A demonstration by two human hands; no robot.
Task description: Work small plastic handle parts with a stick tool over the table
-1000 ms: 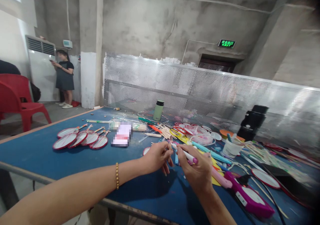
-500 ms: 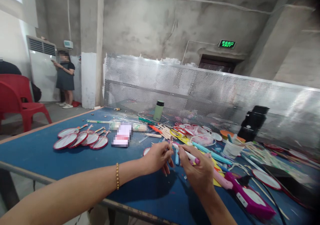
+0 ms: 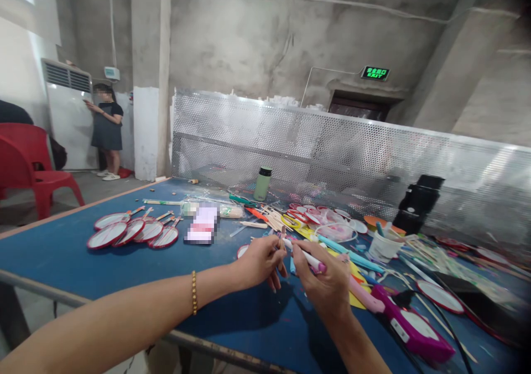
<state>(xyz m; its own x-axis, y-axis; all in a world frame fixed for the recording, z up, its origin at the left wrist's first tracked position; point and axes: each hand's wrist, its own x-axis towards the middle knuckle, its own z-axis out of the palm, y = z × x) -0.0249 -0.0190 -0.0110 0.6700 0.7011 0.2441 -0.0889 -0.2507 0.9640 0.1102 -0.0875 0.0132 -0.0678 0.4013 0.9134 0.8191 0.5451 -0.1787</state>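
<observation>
My left hand (image 3: 259,264) pinches a small wooden craft stick (image 3: 283,232) upright between thumb and fingers. In my right hand (image 3: 326,277) is a white marker pen (image 3: 311,259) with a pinkish-purple end, held like a writing tool. The pen's tip meets or nearly meets the stick; my fingers partly hide the contact. Part of a red-rimmed white disc (image 3: 242,250) shows behind my left hand. Farther left lie several red-rimmed round paddles (image 3: 107,235) with short stick handles, overlapping one another.
A phone (image 3: 202,224) lies on the blue table (image 3: 166,274). Behind my hands are loose sticks (image 3: 274,219), scissors (image 3: 292,221), a green bottle (image 3: 263,185) and a white cup (image 3: 382,247). A purple device (image 3: 415,330) with a cable sits at right. A perforated metal panel (image 3: 265,136) borders the back.
My right hand has shifted slightly left, bringing the pen's tip closer to the stick. My left hand keeps its grip almost unmoved.
</observation>
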